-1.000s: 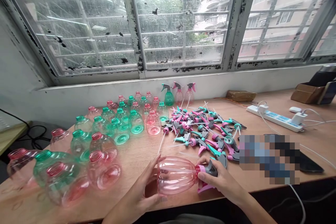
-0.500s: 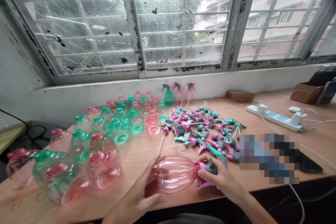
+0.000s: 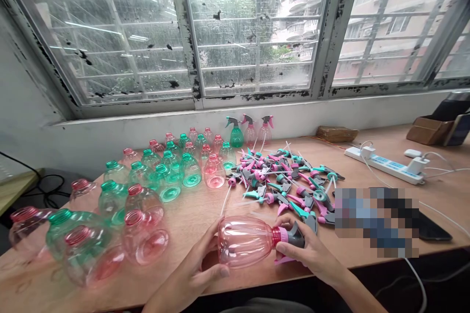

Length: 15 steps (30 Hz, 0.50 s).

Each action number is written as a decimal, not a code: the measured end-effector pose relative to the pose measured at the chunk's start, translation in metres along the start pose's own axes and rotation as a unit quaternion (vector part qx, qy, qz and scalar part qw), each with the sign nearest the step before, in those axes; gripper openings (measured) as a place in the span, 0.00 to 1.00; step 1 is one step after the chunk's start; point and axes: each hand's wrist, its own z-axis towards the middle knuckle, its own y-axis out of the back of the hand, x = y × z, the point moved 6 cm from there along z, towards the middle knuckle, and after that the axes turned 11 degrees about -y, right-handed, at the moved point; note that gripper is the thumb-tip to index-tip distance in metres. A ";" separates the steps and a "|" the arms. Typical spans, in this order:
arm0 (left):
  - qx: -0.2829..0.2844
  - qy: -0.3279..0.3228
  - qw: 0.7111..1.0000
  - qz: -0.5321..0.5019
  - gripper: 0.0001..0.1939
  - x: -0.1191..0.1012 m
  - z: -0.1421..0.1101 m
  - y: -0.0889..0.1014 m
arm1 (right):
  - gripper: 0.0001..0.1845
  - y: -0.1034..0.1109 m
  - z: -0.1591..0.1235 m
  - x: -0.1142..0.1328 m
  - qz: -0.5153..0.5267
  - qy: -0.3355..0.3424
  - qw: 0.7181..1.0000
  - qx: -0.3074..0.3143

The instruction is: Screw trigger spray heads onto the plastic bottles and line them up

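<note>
A clear pink spray bottle [image 3: 246, 242] lies on its side in the air above the front of the table, its neck to the right. My left hand [image 3: 196, 264] curves around the base end, fingers behind and thumb in front. My right hand [image 3: 306, 249] grips the grey and pink spray head [image 3: 290, 235] at the neck, thumb and fingers on its pink collar. The collar sits at the bottle's red threaded neck; the pink trigger points down. How far it is screwed on I cannot tell.
Several open pink and green bottles [image 3: 191, 171] stand at left. A heap of spray heads [image 3: 279, 176] lies mid-table. Three bottles with heads [image 3: 250, 132] stand by the wall. At right are a power strip [image 3: 385, 165], a wrapped brown block [image 3: 337, 133] and a partly blurred dark flat device [image 3: 435, 227].
The bottle has turned slightly about its long axis and its base has shifted a little left and up. Both hands stay nearly in place.
</note>
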 end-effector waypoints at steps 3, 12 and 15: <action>-0.010 0.003 1.000 0.014 0.45 0.003 -0.002 0.001 | 0.22 0.000 0.000 0.001 -0.003 -0.002 1.000 -0.004; -0.012 -0.017 1.000 0.023 0.45 0.008 -0.004 0.001 | 0.24 0.003 0.002 0.000 -0.055 -0.018 0.997 -0.041; -0.022 -0.022 0.999 -0.006 0.52 0.007 -0.003 0.002 | 0.23 0.001 0.001 0.002 -0.065 -0.013 0.997 -0.025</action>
